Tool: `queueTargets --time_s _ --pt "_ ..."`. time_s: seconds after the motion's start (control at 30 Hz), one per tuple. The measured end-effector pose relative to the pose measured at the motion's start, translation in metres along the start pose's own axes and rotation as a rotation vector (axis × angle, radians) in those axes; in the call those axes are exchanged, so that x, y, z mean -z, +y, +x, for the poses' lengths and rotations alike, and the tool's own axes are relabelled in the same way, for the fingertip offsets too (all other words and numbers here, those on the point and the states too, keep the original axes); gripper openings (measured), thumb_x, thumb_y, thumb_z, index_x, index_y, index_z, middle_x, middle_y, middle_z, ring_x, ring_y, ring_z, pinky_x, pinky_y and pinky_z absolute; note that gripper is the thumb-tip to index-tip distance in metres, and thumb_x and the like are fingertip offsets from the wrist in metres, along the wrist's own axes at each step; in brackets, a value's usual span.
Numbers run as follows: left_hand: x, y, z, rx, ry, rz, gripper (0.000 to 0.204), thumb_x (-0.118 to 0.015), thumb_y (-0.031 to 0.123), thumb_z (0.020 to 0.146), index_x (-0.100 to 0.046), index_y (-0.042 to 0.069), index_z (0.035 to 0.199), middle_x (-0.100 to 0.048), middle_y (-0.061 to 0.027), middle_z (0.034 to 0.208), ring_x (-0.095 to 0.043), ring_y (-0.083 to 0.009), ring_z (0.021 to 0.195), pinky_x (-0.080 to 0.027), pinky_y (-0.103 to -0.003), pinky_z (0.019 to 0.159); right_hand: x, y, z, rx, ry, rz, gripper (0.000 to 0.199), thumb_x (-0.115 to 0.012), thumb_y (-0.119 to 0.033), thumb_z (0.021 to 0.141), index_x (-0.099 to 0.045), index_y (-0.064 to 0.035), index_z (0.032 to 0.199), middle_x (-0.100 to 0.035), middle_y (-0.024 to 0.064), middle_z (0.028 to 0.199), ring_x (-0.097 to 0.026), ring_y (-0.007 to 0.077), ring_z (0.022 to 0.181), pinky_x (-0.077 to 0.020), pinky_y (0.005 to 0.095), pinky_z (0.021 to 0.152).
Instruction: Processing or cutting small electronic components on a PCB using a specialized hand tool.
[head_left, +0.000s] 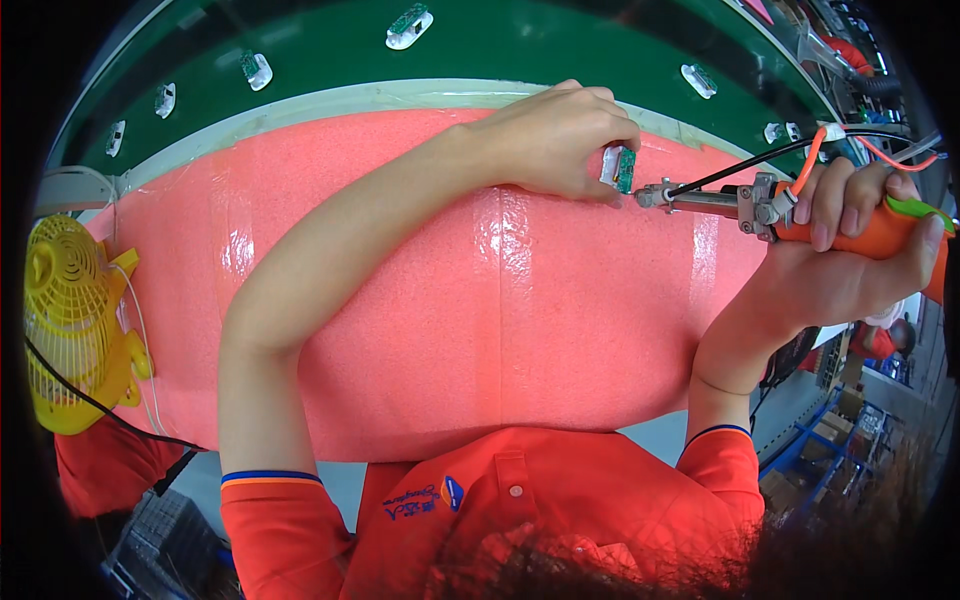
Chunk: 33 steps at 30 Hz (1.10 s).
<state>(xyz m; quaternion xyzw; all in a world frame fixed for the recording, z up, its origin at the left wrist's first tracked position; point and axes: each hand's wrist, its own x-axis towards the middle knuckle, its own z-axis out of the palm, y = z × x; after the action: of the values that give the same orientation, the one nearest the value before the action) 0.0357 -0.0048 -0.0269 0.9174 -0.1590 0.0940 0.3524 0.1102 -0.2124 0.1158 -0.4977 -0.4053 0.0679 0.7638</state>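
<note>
Your left hand [555, 140] pinches the small green circuit board in its clear holder [618, 166] upright on the pink foam surface [500, 320]; your right hand [850, 240] is closed around the orange-handled soldering tool [800, 215]. If the tip slides, it could burn your fingertips.

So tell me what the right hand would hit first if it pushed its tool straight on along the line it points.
The right hand aims the orange-handled tool leftward; its metal tip would likely first meet the small green circuit board pinched in the left hand.
</note>
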Motion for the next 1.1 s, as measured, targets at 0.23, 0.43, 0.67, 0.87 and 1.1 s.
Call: queueTargets --time_s 0.23,0.43,0.67,0.87,1.1 --pt "-0.002 -0.001 0.0 -0.022 0.006 0.015 0.048 -0.089 0.026 0.074 -0.072 0.006 0.115 -0.071 -0.0091 0.106 -0.062 -0.0256 0.106 -0.046 -0.038 0.098 -0.004 -0.001 -0.001 -0.008 -0.004 -0.029 0.044 -0.043 -0.051 0.103 -0.064 -0.0125 0.102 -0.051 0.001 0.065 -0.044 0.0139 0.046 -0.0427 0.0338 0.05" --pt "-0.001 0.0 -0.001 -0.017 0.015 0.016 0.047 -0.089 0.025 0.074 -0.072 0.006 0.113 -0.071 -0.0092 0.105 -0.062 -0.026 0.105 -0.047 -0.038 0.097 -0.002 0.0 0.0 -0.036 -0.019 -0.055 0.043 -0.043 -0.05 0.104 -0.064 -0.0121 0.101 -0.051 0.0015 0.066 -0.044 0.014 0.047 -0.0435 0.0341 0.05" --pt "-0.004 -0.002 0.0 -0.03 0.031 0.02 0.047 -0.089 0.024 0.073 -0.072 0.005 0.113 -0.071 -0.0101 0.105 -0.063 -0.0271 0.104 -0.048 -0.039 0.098 -0.008 0.002 0.005 0.016 -0.118 -0.028 0.043 -0.043 -0.05 0.103 -0.063 -0.0122 0.101 -0.051 0.0015 0.065 -0.045 0.014 0.046 -0.044 0.0342 0.049" --pt "-0.004 -0.003 0.001 -0.022 0.024 0.005 0.048 -0.089 0.023 0.072 -0.072 0.005 0.113 -0.071 -0.0103 0.107 -0.063 -0.0273 0.104 -0.048 -0.039 0.098 -0.01 0.009 0.003 0.063 -0.101 0.079 0.044 -0.043 -0.051 0.103 -0.063 -0.0122 0.101 -0.051 0.0018 0.065 -0.044 0.0142 0.046 -0.0442 0.0342 0.049" --pt "-0.001 0.003 0.0 0.02 -0.016 0.029 0.049 -0.089 0.024 0.073 -0.071 0.005 0.114 -0.07 -0.009 0.113 -0.061 -0.0256 0.11 -0.047 -0.039 0.101 0.0 0.004 0.001 0.017 -0.058 -0.004 0.044 -0.043 -0.051 0.103 -0.063 -0.0121 0.101 -0.051 0.0015 0.066 -0.047 0.0139 0.047 -0.0453 0.0339 0.049"
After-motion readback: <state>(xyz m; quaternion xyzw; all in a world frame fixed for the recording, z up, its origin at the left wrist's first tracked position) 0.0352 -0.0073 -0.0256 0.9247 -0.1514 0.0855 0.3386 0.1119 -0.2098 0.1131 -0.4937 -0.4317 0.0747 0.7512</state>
